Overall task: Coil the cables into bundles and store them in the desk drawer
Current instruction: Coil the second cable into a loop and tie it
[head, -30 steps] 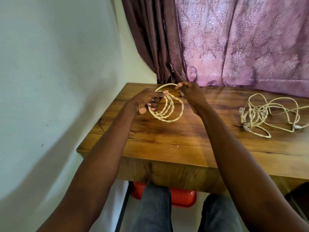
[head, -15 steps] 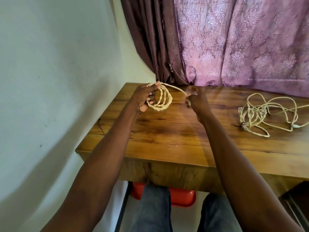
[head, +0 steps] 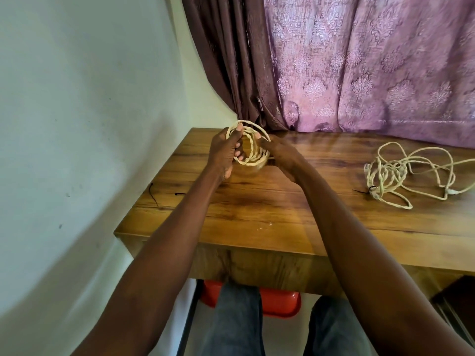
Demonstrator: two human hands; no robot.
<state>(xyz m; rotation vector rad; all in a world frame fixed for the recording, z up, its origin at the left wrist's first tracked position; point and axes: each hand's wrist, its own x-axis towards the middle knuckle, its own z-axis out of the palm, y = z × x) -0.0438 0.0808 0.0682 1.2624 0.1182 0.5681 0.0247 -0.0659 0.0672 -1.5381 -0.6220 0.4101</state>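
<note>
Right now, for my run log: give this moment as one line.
left hand grips coiled cable | right hand at coil | loose cable on desk | drawer unseen

Cream twisted cable coil (head: 250, 152); brown woodgrain desk (head: 282, 214); mauve damask-patterned curtain (head: 372, 60); red stool (head: 280, 303).

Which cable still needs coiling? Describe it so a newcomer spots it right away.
Start at the wooden desk under the purple curtain and look to its right side. There a loose cream cable lies sprawled in a tangle, flat on the wood, with no hand on it. The other cream cable, the coiled cable, is a neat ring held by the left hand and right hand.
</note>
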